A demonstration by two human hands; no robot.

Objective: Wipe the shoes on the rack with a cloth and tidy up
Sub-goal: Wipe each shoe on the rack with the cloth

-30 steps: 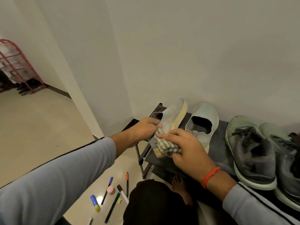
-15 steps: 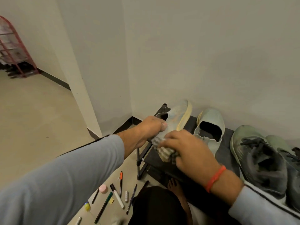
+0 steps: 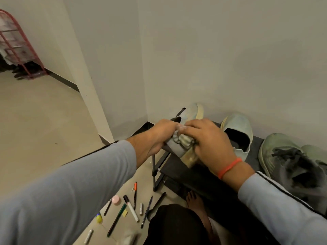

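Left hand [image 3: 159, 137] gripped the heel of the pale slip-on shoe [image 3: 190, 117], tilted up at the rack's [image 3: 208, 175] left end; right hand [image 3: 210, 142] curled over the striped cloth [image 3: 184, 140], pressing it on the shoe's side. Its twin [image 3: 237, 131] sat at three o'clock, green sneakers [image 3: 286, 160] beyond. Pens [image 3: 131, 207] lay on the floor at seven o'clock, somewhat blurred.

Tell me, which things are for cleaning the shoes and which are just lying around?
For the job: cloth, pale slip-on shoe, its twin, grey-green sneakers, shoe rack.
Lying about: pens and markers, pink cap, red cart.
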